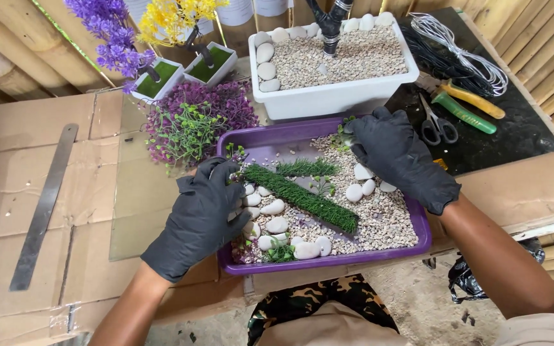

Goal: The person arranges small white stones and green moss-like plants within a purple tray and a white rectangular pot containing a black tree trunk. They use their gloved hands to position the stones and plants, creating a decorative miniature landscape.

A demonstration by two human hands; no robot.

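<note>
A purple tray (325, 262) lies in front of me, filled with fine gravel, white pebbles (276, 207) and a dark green strip of fake grass (302, 198) running diagonally. My left hand (203, 214), in a black glove, rests on the tray's left edge with its fingertips at a small green sprig (235, 152). My right hand (397, 157), also gloved, sits over the tray's far right corner, pinching a small green plant piece (343, 132). A second short grass piece (307, 168) lies between the hands.
A white tub (335, 99) of gravel and pebbles stands behind the tray. Purple and green fake plants (193, 125) and potted fake flowers (155, 77) sit at the left. Scissors (436, 125), pliers (466, 106) and coiled wire (463, 54) lie right. A metal ruler (43, 205) rests on cardboard.
</note>
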